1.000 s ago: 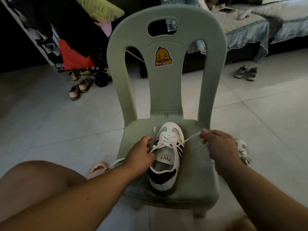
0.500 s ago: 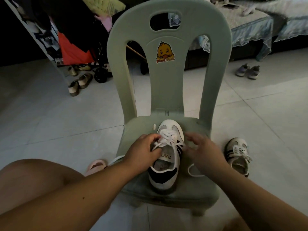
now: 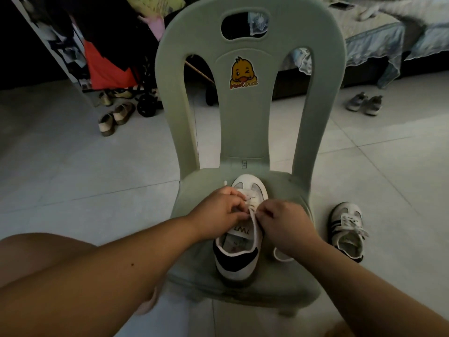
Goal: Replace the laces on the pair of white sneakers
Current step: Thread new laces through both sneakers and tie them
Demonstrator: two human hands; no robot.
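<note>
A white sneaker with a black heel patch stands on the seat of a pale green plastic chair, toe toward the backrest. My left hand and my right hand meet over its eyelets, each pinching the white lace where it crosses the tongue. A loop of lace lies on the seat under my right wrist. The second white sneaker, laced, lies on the floor to the right of the chair.
The chair's tall backrest with a duck sticker rises behind the shoe. Tan shoes and a stroller sit at the back left, grey shoes and a bed at the back right. My bare knee is at lower left.
My right hand let the lace go slack from its pull to the right and came in to the shoe's middle. Both hands now meet over the eyelets.
</note>
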